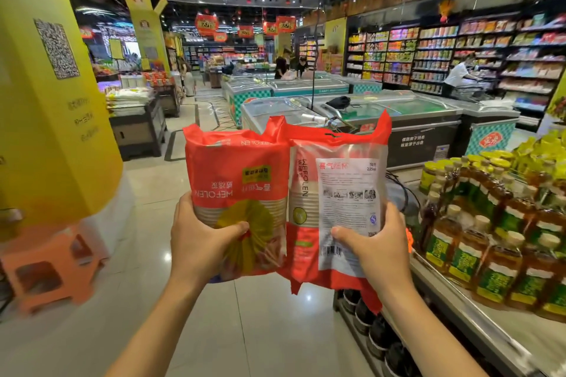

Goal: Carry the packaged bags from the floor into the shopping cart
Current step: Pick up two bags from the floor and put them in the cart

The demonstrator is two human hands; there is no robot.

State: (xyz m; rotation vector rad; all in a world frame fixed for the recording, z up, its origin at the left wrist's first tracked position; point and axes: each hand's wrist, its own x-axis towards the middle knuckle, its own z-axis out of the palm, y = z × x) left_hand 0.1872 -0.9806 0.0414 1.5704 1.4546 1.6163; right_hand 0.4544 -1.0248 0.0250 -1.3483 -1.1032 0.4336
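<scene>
I hold two red packaged bags of paper cups upright in front of me, side by side and touching. My left hand [202, 242] grips the left bag [235, 174] near its lower end, thumb across its front. My right hand [370, 248] grips the right bag [337, 193], whose white label faces me. Both bags are raised at chest height above the tiled floor. Just behind the bags' tops a bit of metal frame [333, 122] shows; I cannot tell whether it is the shopping cart.
A low shelf of oil bottles [496, 242] runs along my right. A yellow pillar [46, 86] and an orange stool [52, 272] stand at the left. Chest freezers [428, 119] lie ahead. Shoppers stand far off. A tiled aisle [171, 180] runs ahead between pillar and freezers.
</scene>
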